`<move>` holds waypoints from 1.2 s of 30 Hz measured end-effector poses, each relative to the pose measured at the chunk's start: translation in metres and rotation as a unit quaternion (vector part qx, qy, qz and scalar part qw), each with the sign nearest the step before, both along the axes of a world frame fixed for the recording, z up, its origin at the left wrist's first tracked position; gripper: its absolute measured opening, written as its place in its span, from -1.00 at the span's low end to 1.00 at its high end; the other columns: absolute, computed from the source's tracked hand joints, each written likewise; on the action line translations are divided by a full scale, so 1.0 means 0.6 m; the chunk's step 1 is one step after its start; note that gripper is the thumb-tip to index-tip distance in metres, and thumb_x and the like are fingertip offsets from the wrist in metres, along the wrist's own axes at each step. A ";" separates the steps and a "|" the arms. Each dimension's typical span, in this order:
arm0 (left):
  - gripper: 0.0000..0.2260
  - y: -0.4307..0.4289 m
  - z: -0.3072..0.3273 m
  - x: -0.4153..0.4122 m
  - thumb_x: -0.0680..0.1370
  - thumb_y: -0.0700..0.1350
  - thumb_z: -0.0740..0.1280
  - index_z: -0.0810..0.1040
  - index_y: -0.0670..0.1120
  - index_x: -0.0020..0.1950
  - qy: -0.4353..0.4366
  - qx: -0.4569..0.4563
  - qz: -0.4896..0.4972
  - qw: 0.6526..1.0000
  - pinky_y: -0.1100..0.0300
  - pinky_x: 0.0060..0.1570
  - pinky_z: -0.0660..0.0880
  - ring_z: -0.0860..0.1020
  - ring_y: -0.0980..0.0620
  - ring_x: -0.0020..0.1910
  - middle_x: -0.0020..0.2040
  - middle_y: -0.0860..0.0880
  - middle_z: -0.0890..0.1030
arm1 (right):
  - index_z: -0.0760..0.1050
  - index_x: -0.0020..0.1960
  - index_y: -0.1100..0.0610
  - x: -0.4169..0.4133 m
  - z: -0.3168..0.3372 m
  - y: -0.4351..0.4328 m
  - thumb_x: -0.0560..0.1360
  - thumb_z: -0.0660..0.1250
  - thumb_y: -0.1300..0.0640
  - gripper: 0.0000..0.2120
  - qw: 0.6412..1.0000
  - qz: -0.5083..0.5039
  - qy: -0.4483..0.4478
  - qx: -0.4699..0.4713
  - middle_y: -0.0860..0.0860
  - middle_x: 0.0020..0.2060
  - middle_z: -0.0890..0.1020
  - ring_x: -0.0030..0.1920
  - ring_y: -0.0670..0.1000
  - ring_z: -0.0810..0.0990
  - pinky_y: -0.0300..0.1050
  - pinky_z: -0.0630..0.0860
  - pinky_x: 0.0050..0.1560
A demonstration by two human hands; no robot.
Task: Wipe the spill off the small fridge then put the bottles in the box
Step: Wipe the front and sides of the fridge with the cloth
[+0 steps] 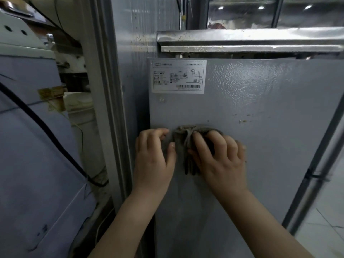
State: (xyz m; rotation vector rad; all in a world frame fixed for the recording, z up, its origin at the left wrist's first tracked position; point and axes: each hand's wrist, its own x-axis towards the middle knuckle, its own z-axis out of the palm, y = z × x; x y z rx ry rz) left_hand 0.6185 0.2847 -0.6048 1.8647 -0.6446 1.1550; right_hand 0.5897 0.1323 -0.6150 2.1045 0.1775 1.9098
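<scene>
While my right hand (218, 157) clamps a crumpled dark grey rag (181, 130) against the grey metal fridge (264, 108), my left hand (153, 155) curls beside it, grip unclear.

Both our forearms reach toward 12 o'clock. Our left hand (153, 157) curls its fingers loosely; at its 3 o'clock, our right hand (220, 159) clutches a rag (186, 134).
</scene>
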 end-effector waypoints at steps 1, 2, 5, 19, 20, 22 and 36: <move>-0.78 0.002 0.005 0.002 0.50 -0.04 0.18 0.36 -0.07 0.11 -0.003 0.000 0.001 1.000 0.37 0.01 0.30 0.38 0.09 -0.05 0.00 -0.12 0.43 | 0.40 0.21 0.06 0.003 0.012 0.003 0.54 0.25 -0.04 -0.70 1.000 -0.003 -0.008 0.003 0.07 0.10 0.36 0.02 0.11 0.36 0.02 0.30 -0.07; -0.78 0.005 0.009 0.004 0.50 -0.05 0.18 0.38 -0.10 0.10 -0.007 0.001 0.002 1.000 0.36 0.01 0.30 0.38 0.09 -0.05 0.00 -0.14 0.43 | 0.39 0.21 0.06 0.006 0.026 0.008 0.55 0.24 -0.05 -0.71 1.000 -0.005 -0.016 0.008 0.06 0.10 0.36 0.02 0.11 0.35 0.02 0.30 -0.07; -0.78 0.011 0.016 0.009 0.50 -0.08 0.18 0.41 -0.14 0.10 -0.019 0.004 -0.004 1.000 0.39 0.01 0.31 0.33 0.19 -0.08 0.00 -0.12 0.41 | 0.35 0.21 0.06 0.017 0.077 0.023 0.57 0.21 -0.08 -0.70 0.999 -0.002 -0.034 0.038 0.05 0.10 0.33 0.01 0.11 0.33 0.03 0.28 -0.09; -0.74 0.022 -0.044 0.006 0.42 -0.30 0.36 0.44 -0.17 0.08 0.028 -0.003 -0.018 0.999 0.55 0.05 0.30 0.33 0.23 -0.06 0.03 -0.02 0.31 | 0.38 0.03 0.05 0.008 -0.038 0.028 0.49 0.32 -0.02 -0.79 1.000 -0.011 0.025 -0.006 0.07 -0.07 0.34 -0.17 0.12 0.31 0.03 0.25 -0.22; -0.72 0.023 -0.045 0.005 0.41 -0.34 0.37 0.45 -0.18 0.08 0.034 0.004 -0.016 0.999 0.54 0.05 0.31 0.35 0.21 -0.05 0.04 -0.03 0.32 | 0.38 0.03 0.05 0.007 -0.043 0.025 0.49 0.31 -0.03 -0.79 0.999 -0.015 0.033 -0.012 0.07 -0.07 0.34 -0.18 0.12 0.31 0.03 0.25 -0.22; -0.72 0.025 -0.041 0.002 0.40 -0.36 0.38 0.46 -0.20 0.08 0.043 0.013 -0.012 0.999 0.53 0.05 0.32 0.39 0.14 -0.05 0.03 -0.07 0.35 | 0.37 0.02 0.06 0.006 -0.034 0.023 0.53 0.27 -0.06 -0.79 0.999 -0.020 0.035 -0.009 0.07 -0.09 0.33 -0.20 0.13 0.29 0.04 0.23 -0.23; -0.58 0.027 -0.029 -0.012 0.41 -0.25 0.44 0.37 -0.19 0.20 0.122 -0.062 -0.041 0.990 0.53 -0.07 0.35 0.38 0.22 -0.15 0.00 0.00 0.33 | 0.33 0.08 0.06 0.026 0.066 0.037 0.59 0.11 -0.10 -0.76 0.997 -0.038 -0.035 0.058 0.11 -0.04 0.40 -0.15 0.13 0.28 0.04 0.23 -0.19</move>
